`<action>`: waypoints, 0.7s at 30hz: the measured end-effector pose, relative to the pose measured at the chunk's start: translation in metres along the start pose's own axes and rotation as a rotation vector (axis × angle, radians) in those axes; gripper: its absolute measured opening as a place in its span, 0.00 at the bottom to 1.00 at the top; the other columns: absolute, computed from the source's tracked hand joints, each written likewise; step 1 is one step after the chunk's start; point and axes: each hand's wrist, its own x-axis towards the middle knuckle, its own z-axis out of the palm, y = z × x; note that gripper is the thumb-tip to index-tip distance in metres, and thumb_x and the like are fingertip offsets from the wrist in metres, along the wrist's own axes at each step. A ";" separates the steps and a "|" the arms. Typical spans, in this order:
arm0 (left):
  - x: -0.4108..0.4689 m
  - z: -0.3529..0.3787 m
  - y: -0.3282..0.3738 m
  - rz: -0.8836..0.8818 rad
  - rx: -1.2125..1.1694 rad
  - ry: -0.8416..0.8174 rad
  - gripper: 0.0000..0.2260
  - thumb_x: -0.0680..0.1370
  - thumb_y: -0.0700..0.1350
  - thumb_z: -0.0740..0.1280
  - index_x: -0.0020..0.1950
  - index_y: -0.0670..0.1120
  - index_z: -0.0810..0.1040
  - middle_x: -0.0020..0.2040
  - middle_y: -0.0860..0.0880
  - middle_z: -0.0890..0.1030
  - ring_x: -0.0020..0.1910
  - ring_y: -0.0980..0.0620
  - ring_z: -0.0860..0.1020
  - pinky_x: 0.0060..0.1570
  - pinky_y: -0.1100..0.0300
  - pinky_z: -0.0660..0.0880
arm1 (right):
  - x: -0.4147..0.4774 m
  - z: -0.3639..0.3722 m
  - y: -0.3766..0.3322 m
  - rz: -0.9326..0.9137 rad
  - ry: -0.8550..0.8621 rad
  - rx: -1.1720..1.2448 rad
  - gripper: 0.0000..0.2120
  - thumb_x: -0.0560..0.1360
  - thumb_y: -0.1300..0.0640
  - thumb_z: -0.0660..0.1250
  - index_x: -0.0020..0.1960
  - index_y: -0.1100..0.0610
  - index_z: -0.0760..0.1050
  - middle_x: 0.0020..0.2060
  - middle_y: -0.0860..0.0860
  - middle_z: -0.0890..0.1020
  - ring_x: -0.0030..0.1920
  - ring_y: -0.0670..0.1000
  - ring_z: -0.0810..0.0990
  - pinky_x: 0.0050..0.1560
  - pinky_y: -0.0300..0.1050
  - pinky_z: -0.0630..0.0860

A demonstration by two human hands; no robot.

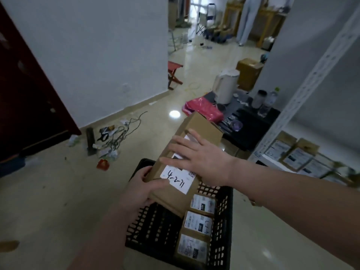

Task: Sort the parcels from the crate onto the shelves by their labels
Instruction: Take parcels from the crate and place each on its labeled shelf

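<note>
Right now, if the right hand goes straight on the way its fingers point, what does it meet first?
The right hand lies flat on the long parcel, fingers pointing left. Past the parcel's edge the way looks free; only the floor litter lies beyond, probably lower.

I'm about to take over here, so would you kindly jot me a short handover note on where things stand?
Left hand grips the near end of a long parcel labelled 4-2-71; right hand lies flat on top of it, above the crate.
Three small parcels remain in the crate.
Several parcels already sit on the shelf at right.
Left: shelve the held parcel by its label, then the other three.
</note>
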 end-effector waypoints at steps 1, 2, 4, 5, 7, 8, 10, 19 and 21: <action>-0.004 0.013 0.010 0.017 0.007 -0.014 0.36 0.59 0.50 0.76 0.67 0.53 0.71 0.58 0.52 0.80 0.52 0.51 0.81 0.40 0.57 0.77 | -0.015 -0.007 0.008 0.055 0.024 0.001 0.49 0.71 0.62 0.68 0.80 0.45 0.41 0.79 0.55 0.50 0.79 0.59 0.43 0.75 0.62 0.37; -0.008 0.025 0.019 0.031 0.013 -0.021 0.35 0.60 0.51 0.76 0.66 0.53 0.71 0.58 0.52 0.80 0.53 0.51 0.81 0.40 0.57 0.77 | -0.031 -0.014 0.015 0.125 0.037 0.023 0.47 0.72 0.62 0.67 0.79 0.44 0.41 0.79 0.55 0.48 0.79 0.59 0.41 0.74 0.60 0.34; -0.018 0.051 0.034 0.055 -0.010 -0.035 0.34 0.61 0.51 0.77 0.66 0.52 0.72 0.59 0.50 0.79 0.55 0.49 0.79 0.41 0.55 0.77 | -0.066 -0.025 0.029 0.320 0.078 0.129 0.44 0.75 0.63 0.64 0.79 0.43 0.41 0.79 0.53 0.44 0.79 0.58 0.39 0.73 0.57 0.31; -0.024 0.065 0.040 0.065 -0.030 -0.052 0.33 0.62 0.49 0.77 0.66 0.52 0.73 0.59 0.49 0.79 0.56 0.48 0.78 0.43 0.54 0.78 | -0.084 -0.030 0.036 0.439 0.104 0.195 0.42 0.75 0.62 0.63 0.79 0.43 0.43 0.79 0.53 0.44 0.79 0.57 0.40 0.74 0.57 0.33; -0.038 0.100 0.050 0.077 -0.050 -0.105 0.30 0.65 0.48 0.77 0.65 0.50 0.73 0.60 0.47 0.78 0.58 0.46 0.76 0.44 0.52 0.78 | -0.123 -0.039 0.047 0.670 0.177 0.321 0.38 0.76 0.61 0.62 0.79 0.45 0.48 0.79 0.53 0.48 0.79 0.58 0.45 0.77 0.58 0.42; -0.046 0.120 0.054 0.082 -0.054 -0.129 0.27 0.67 0.48 0.76 0.64 0.50 0.74 0.60 0.46 0.78 0.58 0.45 0.76 0.44 0.52 0.78 | -0.144 -0.043 0.051 0.767 0.233 0.393 0.36 0.76 0.61 0.62 0.79 0.47 0.51 0.79 0.54 0.50 0.78 0.58 0.49 0.78 0.57 0.48; -0.065 0.163 0.057 0.079 -0.088 -0.176 0.20 0.69 0.48 0.73 0.60 0.49 0.76 0.60 0.45 0.79 0.57 0.45 0.77 0.47 0.50 0.77 | -0.188 -0.050 0.054 0.940 0.370 0.595 0.33 0.76 0.63 0.61 0.79 0.51 0.55 0.78 0.55 0.53 0.77 0.58 0.54 0.76 0.53 0.55; -0.169 0.382 0.045 0.028 -0.215 -0.476 0.20 0.64 0.46 0.74 0.55 0.46 0.79 0.50 0.43 0.84 0.55 0.42 0.79 0.54 0.43 0.76 | -0.420 -0.078 0.028 1.374 0.741 1.605 0.35 0.77 0.41 0.65 0.77 0.54 0.57 0.67 0.50 0.74 0.54 0.49 0.77 0.52 0.45 0.73; -0.193 0.430 0.046 0.031 -0.183 -0.566 0.23 0.64 0.47 0.74 0.58 0.45 0.79 0.54 0.41 0.83 0.57 0.41 0.78 0.55 0.42 0.76 | -0.474 -0.084 0.022 1.366 0.795 1.626 0.38 0.73 0.43 0.71 0.76 0.53 0.58 0.59 0.48 0.80 0.50 0.47 0.81 0.46 0.42 0.77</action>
